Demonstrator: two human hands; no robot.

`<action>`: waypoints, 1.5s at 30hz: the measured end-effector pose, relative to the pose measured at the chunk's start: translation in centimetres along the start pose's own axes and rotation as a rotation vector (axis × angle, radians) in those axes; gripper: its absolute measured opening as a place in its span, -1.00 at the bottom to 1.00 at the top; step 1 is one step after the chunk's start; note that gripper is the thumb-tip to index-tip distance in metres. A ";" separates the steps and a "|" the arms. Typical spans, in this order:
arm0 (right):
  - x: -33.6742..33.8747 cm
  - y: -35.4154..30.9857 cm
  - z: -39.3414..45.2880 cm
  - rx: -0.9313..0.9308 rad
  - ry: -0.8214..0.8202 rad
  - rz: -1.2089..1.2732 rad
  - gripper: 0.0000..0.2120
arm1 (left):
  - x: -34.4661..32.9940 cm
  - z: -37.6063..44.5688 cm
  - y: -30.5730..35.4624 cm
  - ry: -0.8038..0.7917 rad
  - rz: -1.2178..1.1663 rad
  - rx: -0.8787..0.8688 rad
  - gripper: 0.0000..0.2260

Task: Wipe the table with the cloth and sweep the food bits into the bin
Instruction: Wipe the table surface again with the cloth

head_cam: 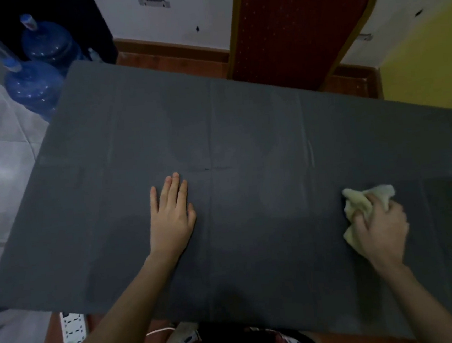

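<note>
The cloth (pixel 364 208), pale yellow and crumpled, is bunched under the curled fingers (pixel 361 218) of the right hand (pixel 380 229), which grips it and presses it to the grey table (pixel 242 115). The left hand (pixel 172 222) lies flat with fingers straight, well apart from it. Wiping looks under way: faint smeared patches lie between the two hands and beyond the left fingertips. No food bits can be made out, though the dim, soft picture may simply hide them. No bin is in view, so sweeping seems left to do.
</note>
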State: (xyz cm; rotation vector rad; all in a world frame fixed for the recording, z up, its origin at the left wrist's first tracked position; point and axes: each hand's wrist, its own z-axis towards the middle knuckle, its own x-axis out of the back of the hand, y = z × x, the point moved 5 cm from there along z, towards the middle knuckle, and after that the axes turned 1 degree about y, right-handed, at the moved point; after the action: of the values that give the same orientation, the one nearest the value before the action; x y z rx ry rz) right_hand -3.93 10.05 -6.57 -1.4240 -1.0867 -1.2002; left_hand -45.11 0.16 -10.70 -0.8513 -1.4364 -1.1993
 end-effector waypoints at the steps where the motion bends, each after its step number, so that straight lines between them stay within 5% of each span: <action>1: -0.3 -1.1 0.5 0.007 0.004 0.010 -0.56 | 0.1 0.0 0.3 0.000 -0.012 0.018 -0.58; 6: -1.9 -10.9 -0.8 0.359 -0.015 0.042 -0.50 | 0.0 -0.9 5.9 -0.036 -0.172 -0.134 -0.55; 10: -2.6 -14.1 -4.7 0.663 -0.110 0.074 -0.50 | -0.4 -2.5 8.0 -0.052 -0.255 -0.066 -0.52; 16: -2.0 -3.0 -5.7 0.518 -0.066 0.083 -0.49 | 0.4 -2.0 12.8 -0.054 -0.292 -0.210 -0.53; 20: -0.1 6.9 -1.1 0.304 0.050 0.031 -0.48 | -1.3 -0.4 14.7 -0.081 -0.269 -0.053 -0.55; 24: 1.0 8.7 5.7 0.138 0.101 0.100 -0.53 | -2.8 -0.1 17.1 -0.129 -0.197 0.086 -0.50; 30: -0.6 0.2 9.7 0.280 0.038 0.167 -0.58 | -2.7 -0.1 17.5 -0.181 -0.190 0.154 -0.47; 35: -1.4 -4.1 2.9 0.763 -0.002 0.145 -0.53 | -3.3 -1.0 18.1 -0.190 -0.156 0.151 -0.53; 39: -2.2 0.4 -2.1 1.076 -0.167 0.170 -0.49 | -4.1 -3.4 19.5 -0.180 -0.110 0.064 -0.54; 42: -1.8 7.1 -1.3 1.064 -0.203 0.116 -0.44 | -4.4 -4.3 19.9 -0.156 -0.107 0.052 -0.46; 45: 0.0 13.4 3.3 0.817 -0.146 0.149 -0.45 | -4.4 -4.4 20.2 -0.158 -0.091 0.057 -0.35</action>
State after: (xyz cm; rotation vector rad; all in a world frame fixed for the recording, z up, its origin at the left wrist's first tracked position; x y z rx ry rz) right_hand 9.75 11.21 -8.32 -0.9259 -1.3342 -0.4420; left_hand -24.00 1.36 -10.46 -0.8649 -1.6451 -1.1743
